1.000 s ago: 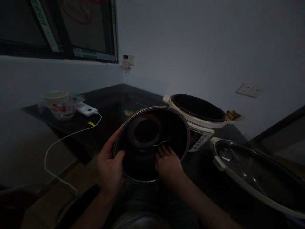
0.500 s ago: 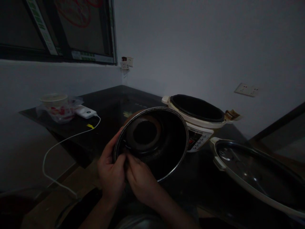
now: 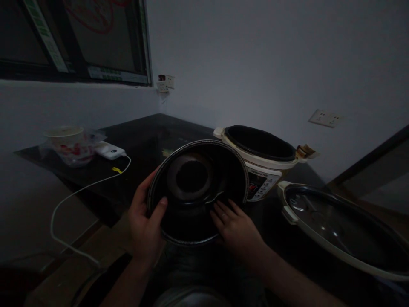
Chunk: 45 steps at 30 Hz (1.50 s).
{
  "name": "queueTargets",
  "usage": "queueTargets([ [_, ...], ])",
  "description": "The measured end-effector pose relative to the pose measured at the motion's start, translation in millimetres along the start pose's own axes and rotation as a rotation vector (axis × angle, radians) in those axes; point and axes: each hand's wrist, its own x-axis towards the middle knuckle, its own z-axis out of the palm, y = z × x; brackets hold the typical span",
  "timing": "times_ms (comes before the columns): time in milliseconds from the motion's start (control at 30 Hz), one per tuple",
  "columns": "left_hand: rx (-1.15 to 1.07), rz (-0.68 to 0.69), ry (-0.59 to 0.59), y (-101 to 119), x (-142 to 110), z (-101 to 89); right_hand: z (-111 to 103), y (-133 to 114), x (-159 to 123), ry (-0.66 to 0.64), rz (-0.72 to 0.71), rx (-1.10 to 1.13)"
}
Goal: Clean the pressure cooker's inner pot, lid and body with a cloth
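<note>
A dark inner pot (image 3: 188, 224) with a worn silvery rim is tilted, its mouth facing me. My left hand (image 3: 147, 226) grips its left side, thumb over the rim on the inside and the other fingers behind the wall. My right hand (image 3: 236, 226) reaches over the lower right rim, and its outstretched fingers lie against the inner wall. Whether those fingers touch anything besides the wall is too dark to see. Just behind the pot stands a white electric cooker body (image 3: 265, 164), its top uncovered, with a control panel on the front.
A large cooker lid (image 3: 335, 221) lies at the right on the dark table (image 3: 140, 132). To the left are a bowl in a plastic bag (image 3: 72, 145) and a white power strip (image 3: 110, 151) whose cord (image 3: 53, 221) hangs off the edge. Wall sockets (image 3: 324, 118) sit behind.
My right hand has moved right, from beside my left thumb to the pot's lower right, and its fingers have straightened. My left hand still holds the pot. The view has shifted slightly.
</note>
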Motion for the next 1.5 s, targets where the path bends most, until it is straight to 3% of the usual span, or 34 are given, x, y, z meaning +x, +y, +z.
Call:
queueTargets([
  [100, 0.05, -0.005, 0.015, -2.6, 0.6, 0.2, -2.4, 22.5, -5.0, 0.132, 0.009, -0.213],
  [200, 0.064, 0.008, 0.021, -6.2, 3.4, -0.3, -4.7, 30.5, -6.7, 0.192, 0.018, -0.29],
  [433, 0.022, 0.079, -0.119, -2.8, 25.6, -2.6, 3.4, 3.6, 1.0, 0.031, -0.041, -0.098],
  [633, -0.053, 0.197, -0.235, 7.0, 49.9, -1.1, 21.2, -19.5, 13.4, 0.047, -0.075, -0.012],
  [767, 0.018, 0.204, -0.187, 1.0, 45.2, -10.8, 22.5, -31.3, 19.6, 0.032, -0.046, -0.01],
  [900, 0.098, 0.158, -0.058, -18.5, 12.2, -17.3, 15.9, -41.9, 27.9, 0.017, -0.01, 0.054],
  [1033, 0.051, 0.078, 0.108, -40.0, -19.2, -10.4, 13.2, -57.4, 37.9, 0.038, 0.078, 0.183],
  [1267, 0.04, 0.127, 0.282, -38.1, -11.5, 5.6, 4.3, -88.4, 49.9, 0.008, 0.229, 0.489],
  [1367, 0.052, 0.135, 0.279, -32.5, -8.5, 6.2, -5.6, -80.0, 45.3, -0.071, 0.174, 0.574],
  [1500, 0.02, 0.102, 0.246, -32.2, -8.0, 2.8, -18.1, -46.0, 36.9, -0.215, 0.137, 0.517],
])
